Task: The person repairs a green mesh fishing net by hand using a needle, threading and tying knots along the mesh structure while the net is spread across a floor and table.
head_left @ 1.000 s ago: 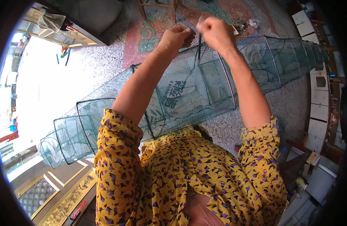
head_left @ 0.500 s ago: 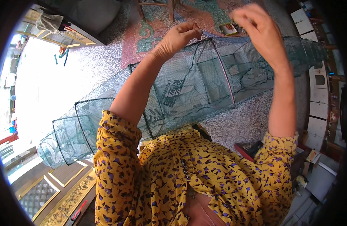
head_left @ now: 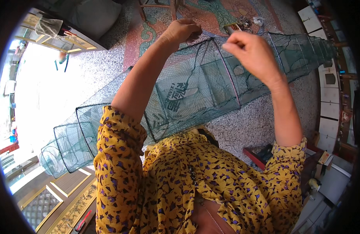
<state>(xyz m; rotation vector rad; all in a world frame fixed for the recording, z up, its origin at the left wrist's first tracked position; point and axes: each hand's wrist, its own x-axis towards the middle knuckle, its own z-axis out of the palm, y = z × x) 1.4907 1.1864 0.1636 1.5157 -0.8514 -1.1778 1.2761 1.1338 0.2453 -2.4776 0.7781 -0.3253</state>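
Note:
A long green mesh net trap [head_left: 211, 89], stretched over several square frames, spans from lower left to upper right in front of me. Through its mesh a pale sheet with dark print shows. My left hand [head_left: 182, 32] is closed in a pinch just above the net's far edge, left of a frame bar wrapped in purple [head_left: 229, 74]. To the right of that bar, my right hand [head_left: 252, 56] hovers over the net with its fingers curled together. Whatever either hand pinches is too small or hidden to make out.
On the patterned floor beyond the net lie a small open box [head_left: 232, 29] and a crumpled clear wrapper [head_left: 258, 20]. Wooden stool legs [head_left: 173, 9] stand behind. A red-edged dark tray [head_left: 255, 158] is at my right side. White cabinets [head_left: 329, 99] line the right.
My right hand has come down and left, closer to the purple-wrapped bar. My left hand has shifted slightly up and left. The net's right end now looks more spread out.

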